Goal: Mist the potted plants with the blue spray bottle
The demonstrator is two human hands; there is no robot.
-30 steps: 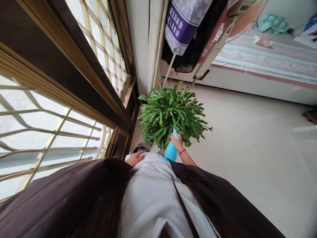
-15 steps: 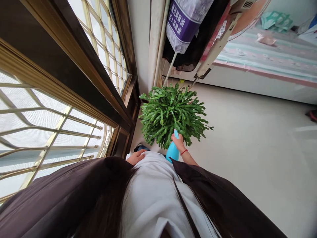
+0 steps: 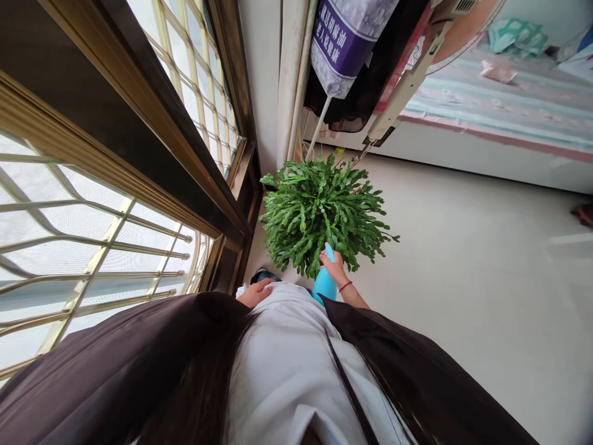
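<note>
Bushy green plant [image 3: 324,216] with flat, segmented, drooping stems is sitting on the pale glossy floor [image 3: 463,266], close beside the dark-framed window with its gold metal grille [image 3: 152,185] and just in front of the person's body. Its pot is hiding under the foliage. A teal plastic spray bottle [image 3: 323,287] is hovering at the near edge of that foliage, its nozzle end pointing up into the stems; whether it is touching the closest ones I cannot tell. The person's right hand [image 3: 334,269] is wrapping round the bottle's neck, fingers closed tight on it by the trigger, with a thin red string bracelet [image 3: 344,285] showing at the wrist. The left hand [image 3: 256,292] is lying flat and spread on the white garment [image 3: 287,358] at the person's front, gripping nothing.

Judging from this, the spraying is going on at the near side of the plant only. The nozzle is aiming at the front stems, while the far side by the wall and the side by the window are lying well away from it. No mist or droplets are showing, and the leaves are looking neither plainly wet nor plainly dry, so how much of the foliage is already covered cannot be told. The bottle is opaque, so its water level is hiding too.
</note>
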